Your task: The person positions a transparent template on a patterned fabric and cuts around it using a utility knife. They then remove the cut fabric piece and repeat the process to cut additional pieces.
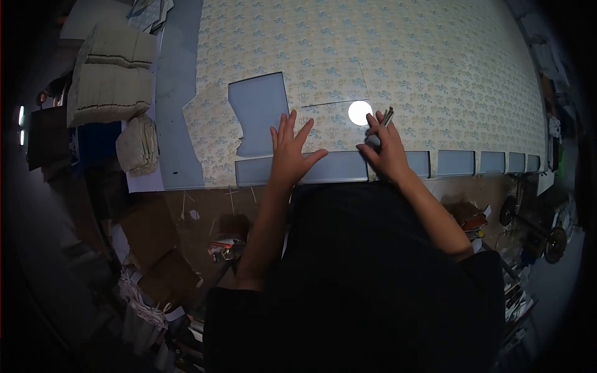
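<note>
Patterned cream fabric (448, 81) with blue motifs is spread over a blue-grey tabletop (177, 124). Cut-out openings in it show the table beneath. My left hand (291, 152) is open, fingers spread, at the lower left of a clear flat sheet (333, 127) that lies on the fabric. On the sheet's right side, my right hand (387, 146) is closed around a slim metallic pen-like tool (388, 117), tip pointing up and away. A bright round spot, apparently glare, shows on the sheet by my right fingers. What the tool's lower end touches is hidden.
Folded cream cloth stacks (115, 74) stand to the left of the table, with a smaller folded bundle (138, 144) below them. Cardboard (149, 230) lies on the floor at lower left. A fan-like object (555, 244) is at far right.
</note>
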Demonstrator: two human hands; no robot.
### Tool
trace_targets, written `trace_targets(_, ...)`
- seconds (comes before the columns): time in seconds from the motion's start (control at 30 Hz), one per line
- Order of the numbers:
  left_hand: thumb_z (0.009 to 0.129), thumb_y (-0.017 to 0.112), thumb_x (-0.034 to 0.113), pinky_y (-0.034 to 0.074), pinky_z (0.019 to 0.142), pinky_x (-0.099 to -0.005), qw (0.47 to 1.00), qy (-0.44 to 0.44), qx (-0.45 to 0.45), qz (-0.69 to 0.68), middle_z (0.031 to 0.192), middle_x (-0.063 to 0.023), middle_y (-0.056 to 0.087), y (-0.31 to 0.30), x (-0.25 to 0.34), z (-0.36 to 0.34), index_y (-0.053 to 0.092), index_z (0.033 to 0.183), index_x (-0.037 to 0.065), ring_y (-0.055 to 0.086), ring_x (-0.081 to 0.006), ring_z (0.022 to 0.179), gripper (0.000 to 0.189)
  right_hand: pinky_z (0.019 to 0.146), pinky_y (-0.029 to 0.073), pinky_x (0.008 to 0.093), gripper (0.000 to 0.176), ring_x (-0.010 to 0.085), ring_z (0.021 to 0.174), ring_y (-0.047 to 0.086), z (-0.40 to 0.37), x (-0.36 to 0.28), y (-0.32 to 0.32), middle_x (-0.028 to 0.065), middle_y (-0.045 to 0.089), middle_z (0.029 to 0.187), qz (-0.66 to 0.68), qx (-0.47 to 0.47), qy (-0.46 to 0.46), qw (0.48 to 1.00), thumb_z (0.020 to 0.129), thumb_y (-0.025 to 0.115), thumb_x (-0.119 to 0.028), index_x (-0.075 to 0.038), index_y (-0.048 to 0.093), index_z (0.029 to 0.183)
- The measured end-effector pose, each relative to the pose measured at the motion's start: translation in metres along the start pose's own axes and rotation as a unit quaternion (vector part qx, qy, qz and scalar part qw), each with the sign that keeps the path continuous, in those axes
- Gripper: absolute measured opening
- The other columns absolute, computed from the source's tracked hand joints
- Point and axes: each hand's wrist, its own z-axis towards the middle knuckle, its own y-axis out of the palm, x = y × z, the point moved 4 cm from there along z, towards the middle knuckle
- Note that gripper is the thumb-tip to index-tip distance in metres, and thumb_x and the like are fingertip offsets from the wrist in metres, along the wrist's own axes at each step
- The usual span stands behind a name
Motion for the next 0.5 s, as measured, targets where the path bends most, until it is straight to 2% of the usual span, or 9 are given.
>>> trace_targets(0.07,0.083,0.081,0.049,0.018,0.123,-0.0633,1.0,0.011,0.004,-0.015,0.164,-0.0214,0.034,0.002,-0.007,-0.001,0.056,0.148,0.013,0.026,-0.0446,0.154,0.078,0.118,0.038,0.0496,0.041,0.0411,0.148,0.04,-0.002,-0.002,0.007,0.0189,0.057,0.149,-0.004,-0.034,-0.001,0.999,0.082,0.085,-0.012,-0.005,0.056,0.109)
trace_targets(0.13,0.084,0.081,0.048,0.018,0.123,-0.0626,1.0,0.01,0.001,-0.03,0.165,-0.0208,0.034,0.002,-0.014,-0.002,0.056,0.148,0.012,0.026,-0.0437,0.154,0.077,0.108,0.048,0.0461,0.074,0.0416,0.133,0.053,-0.004,-0.005,0.013,0.0209,0.062,0.125,-0.038,-0.018,-0.041,0.998,0.079,0.086,-0.012,-0.005,0.054,0.145)
trace_targets(0.27,0.085,0.08,0.045,0.02,0.123,-0.0606,0.998,0.02,0.013,-0.056,0.163,-0.0209,0.037,0.003,-0.02,-0.004,0.057,0.146,0.008,0.029,-0.0414,0.154,0.075,0.111,0.045,0.0475,0.074,0.043,0.138,0.049,-0.004,-0.012,0.02,0.0193,0.062,0.124,-0.055,-0.013,-0.069,0.996,0.079,0.086,-0.012,-0.004,0.054,0.145)
trace_targets(0.33,0.085,0.08,0.044,0.02,0.123,-0.0602,0.998,0.029,0.024,-0.051,0.163,-0.021,0.038,0.006,-0.022,-0.005,0.057,0.146,0.007,0.029,-0.0414,0.154,0.075,0.117,0.039,0.0503,0.041,0.0432,0.148,0.039,-0.004,-0.014,0.024,0.0191,0.055,0.151,-0.029,0.0,-0.021,0.999,0.081,0.087,-0.012,-0.005,0.057,0.107)
trace_targets(0.5,0.085,0.081,0.043,0.021,0.123,-0.0599,0.997,0.046,0.041,-0.043,0.162,-0.021,0.039,0.009,-0.025,-0.006,0.057,0.145,0.004,0.03,-0.0412,0.153,0.076,0.116,0.04,0.0496,0.04,0.0418,0.147,0.041,-0.007,-0.011,0.029,0.0186,0.059,0.147,-0.025,0.038,-0.044,0.998,0.081,0.087,-0.013,-0.005,0.057,0.106)
